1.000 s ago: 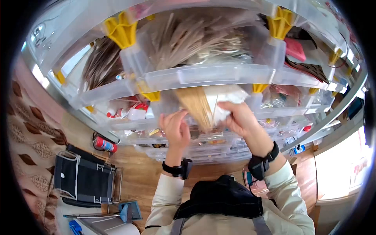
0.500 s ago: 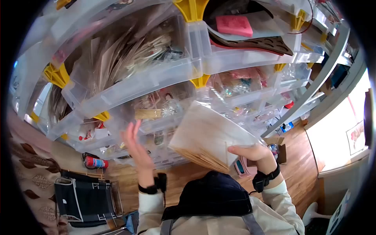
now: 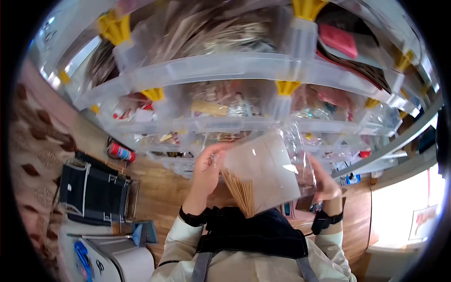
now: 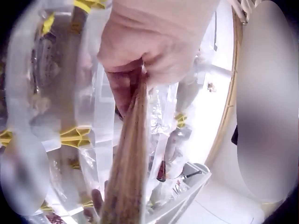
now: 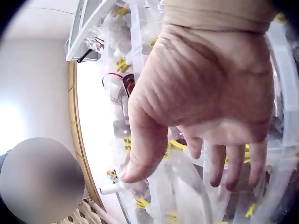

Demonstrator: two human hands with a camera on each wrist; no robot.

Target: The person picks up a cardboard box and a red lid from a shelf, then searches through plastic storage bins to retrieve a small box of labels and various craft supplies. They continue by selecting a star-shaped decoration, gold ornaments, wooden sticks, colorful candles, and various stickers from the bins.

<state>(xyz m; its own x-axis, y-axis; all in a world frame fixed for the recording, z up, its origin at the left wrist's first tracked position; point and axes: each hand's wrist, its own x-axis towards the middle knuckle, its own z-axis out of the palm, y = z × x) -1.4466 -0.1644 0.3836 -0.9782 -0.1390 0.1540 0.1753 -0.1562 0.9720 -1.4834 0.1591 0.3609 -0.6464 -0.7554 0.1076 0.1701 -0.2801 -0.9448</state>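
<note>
In the head view a flat clear plastic bag (image 3: 265,169) with a whitish sheet is held up in front of my chest. Thin wooden sticks (image 3: 240,193) fan out at its lower left corner. My left hand (image 3: 206,167) grips the bag's left edge; the left wrist view shows the bag edge-on, running down from that hand (image 4: 149,46). At the bag's right side, my right hand (image 3: 325,181) is partly behind the loose clear flap (image 3: 303,160). In the right wrist view this hand (image 5: 205,88) has its thumb apart and fingers loosely extended.
Stacked clear plastic bins (image 3: 197,68) with yellow connectors (image 3: 287,88) rise before me, filled with bagged items. One bin holds a pale wooden bundle (image 3: 209,108). A fire extinguisher (image 3: 121,152) and a folding chair (image 3: 94,190) stand at left.
The bag of sticks came out from the bins to my chest and turned. My left hand, free half a second ago, now grips it; my right hand has loosened from its corner.
</note>
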